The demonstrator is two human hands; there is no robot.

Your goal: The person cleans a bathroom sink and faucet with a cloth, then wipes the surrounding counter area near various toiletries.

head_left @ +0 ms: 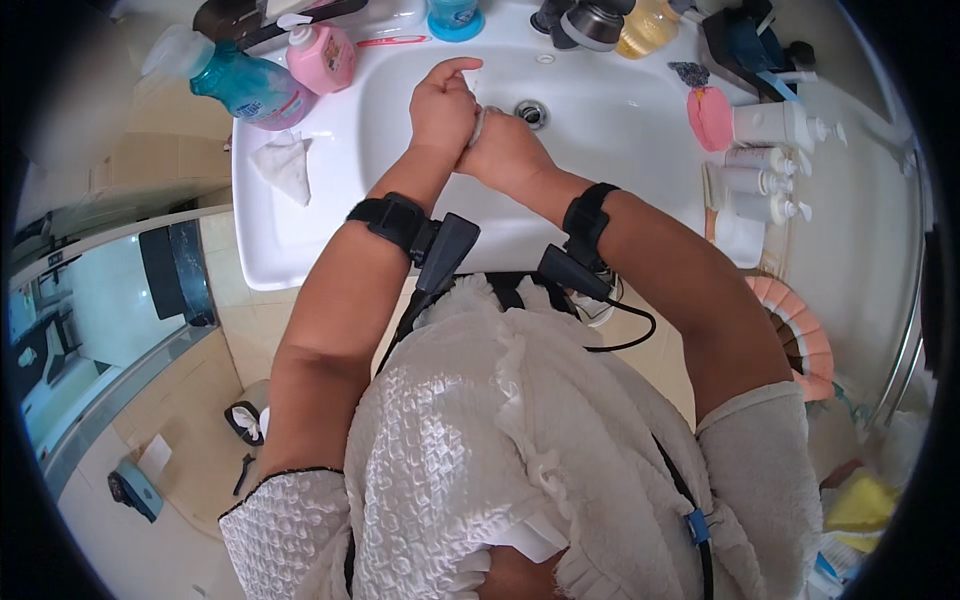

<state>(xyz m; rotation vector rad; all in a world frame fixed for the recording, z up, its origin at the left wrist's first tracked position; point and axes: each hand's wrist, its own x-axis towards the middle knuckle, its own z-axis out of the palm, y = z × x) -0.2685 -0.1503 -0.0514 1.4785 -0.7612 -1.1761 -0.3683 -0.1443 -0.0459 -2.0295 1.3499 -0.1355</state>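
Both hands are closed and meet over the white washbasin (640,180), the left hand (441,112) curled into a fist with one digit sticking out toward the right, the right hand (505,150) folded in tightly just beside and below it. A narrow pale item (478,127) shows between them, pinched where the two hands meet; most of it is hidden, so its kind cannot be told. The metal drain (531,114) lies just beyond the right hand, and a dark, rounded faucet (592,24) stands at the far rim.

On the left ledge of the washbasin, a crumpled white cloth (284,170) lies near a turquoise bottle (255,88) and a pink pump bottle (322,58). A thin red-pink stick (393,41) rests at the far edge, between the pink pump bottle and a blue cup (455,18). Beyond the faucet's right side is a yellow bottle (648,28). At the right edge, a pink oval item (710,119) sits next to a row of white pump bottles (762,182). Each forearm wears a black strap (392,220) with a dark housing attached
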